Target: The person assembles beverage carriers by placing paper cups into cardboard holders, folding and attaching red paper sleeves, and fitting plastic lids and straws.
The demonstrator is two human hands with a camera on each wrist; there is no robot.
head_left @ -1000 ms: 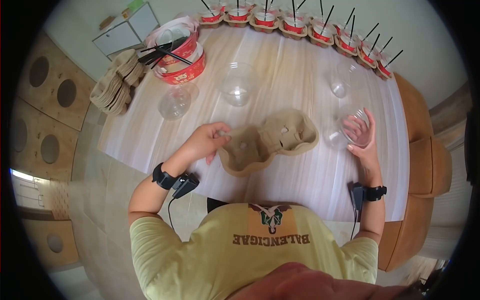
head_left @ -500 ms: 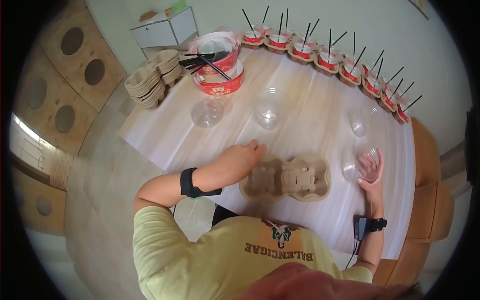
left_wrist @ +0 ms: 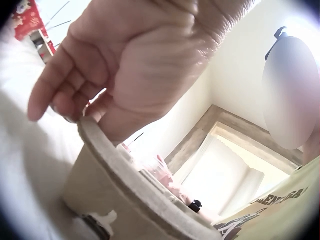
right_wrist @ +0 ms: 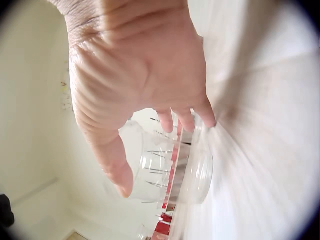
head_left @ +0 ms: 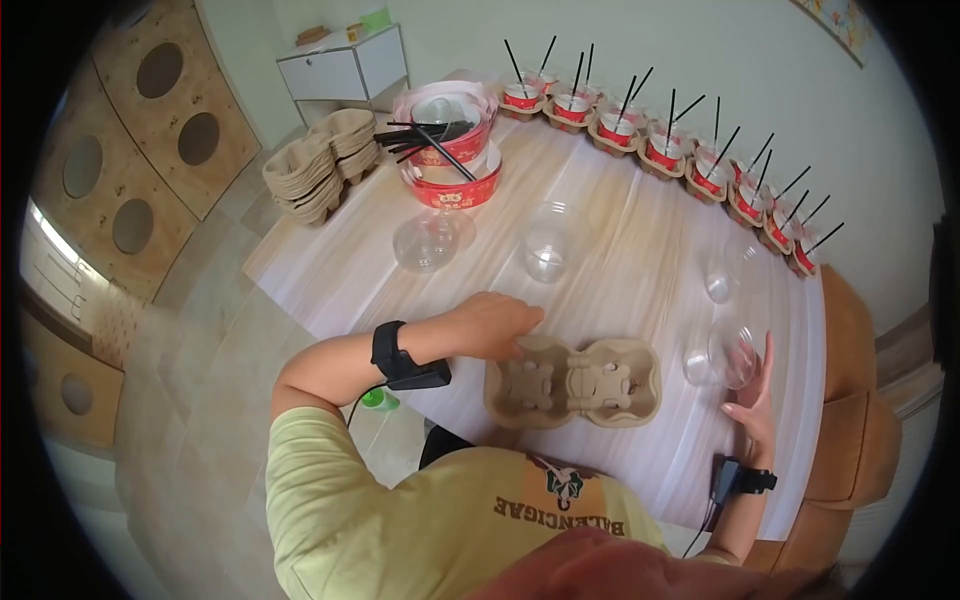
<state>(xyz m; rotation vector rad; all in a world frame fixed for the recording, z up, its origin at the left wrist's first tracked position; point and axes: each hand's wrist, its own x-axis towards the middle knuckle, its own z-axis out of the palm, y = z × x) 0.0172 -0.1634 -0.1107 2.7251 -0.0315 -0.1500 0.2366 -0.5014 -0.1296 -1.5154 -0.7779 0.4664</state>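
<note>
A brown moulded-pulp cup carrier [head_left: 575, 392] with two hollows lies on the table before the person. At its far left corner is the left hand [head_left: 495, 325], whose thumb and fingertips pinch the rim [left_wrist: 132, 177] in the left wrist view. Farther right, a clear plastic cup [head_left: 738, 358] lies on its side. Beside it the right hand [head_left: 757, 410] is spread, thumb apart from the fingers. In the right wrist view this cup [right_wrist: 200, 172] shows beyond the fingers.
More clear plastic cups [head_left: 548, 245] lie farther back on the table [head_left: 640, 270]. Red buckets [head_left: 452, 185] with black straws and stacked carriers [head_left: 303, 180] stand at the left. A row of filled carriers [head_left: 660, 165] lines the far edge. An orange seat [head_left: 855, 430] is at the right.
The carrier has turned to lie straighter. My left hand has moved from its left side to the far left corner. My right hand has loosened from the clear cup and drawn back.
</note>
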